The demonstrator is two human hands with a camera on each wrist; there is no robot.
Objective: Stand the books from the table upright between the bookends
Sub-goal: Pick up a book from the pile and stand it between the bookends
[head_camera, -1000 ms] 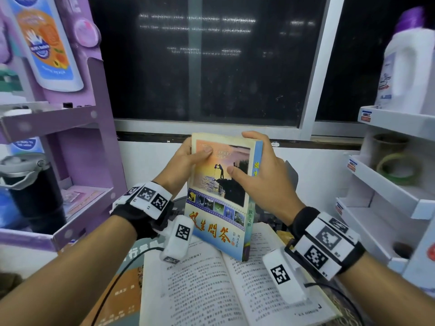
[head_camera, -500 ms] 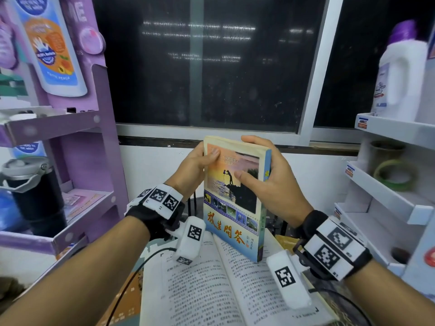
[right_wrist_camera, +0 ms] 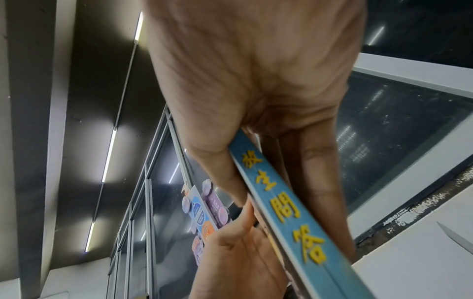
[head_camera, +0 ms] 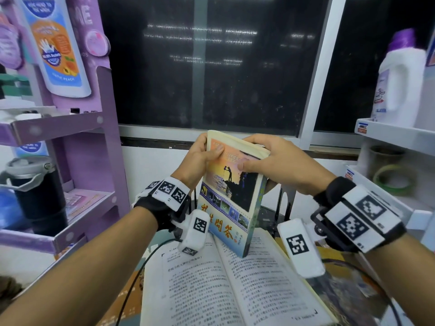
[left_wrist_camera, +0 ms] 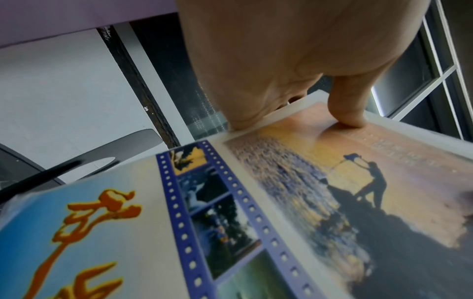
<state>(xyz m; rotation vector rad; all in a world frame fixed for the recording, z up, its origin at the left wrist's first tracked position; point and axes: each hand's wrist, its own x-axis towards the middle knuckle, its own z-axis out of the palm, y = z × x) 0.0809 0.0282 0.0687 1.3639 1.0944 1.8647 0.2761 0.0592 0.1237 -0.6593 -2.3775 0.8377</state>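
A paperback (head_camera: pixel 231 191) with a sunset cover and blue spine is held upright, tilted back, its lower corner over an open book (head_camera: pixel 226 285). My left hand (head_camera: pixel 203 158) grips its upper left edge, thumb (left_wrist_camera: pixel 350 105) pressed on the cover (left_wrist_camera: pixel 281 202). My right hand (head_camera: pixel 270 161) clasps the top right corner, thumb on the cover and fingers behind the spine (right_wrist_camera: pixel 286 212). A black bookend (head_camera: pixel 286 203) stands behind the paperback, partly hidden; another black bookend (left_wrist_camera: pixel 122 147) shows in the left wrist view.
A purple shelf unit (head_camera: pixel 77 142) with a black flask (head_camera: pixel 35 191) stands at the left. White shelves (head_camera: pixel 395 135) with a detergent bottle (head_camera: pixel 397 83) and tape rolls (head_camera: pixel 393 177) are at the right. A dark window (head_camera: pixel 211 62) is behind. More books lie under the open one.
Both hands have raised the paperback slightly and tilted its top further back, so the page edges on top now show. The right hand has shifted up to the top right corner.
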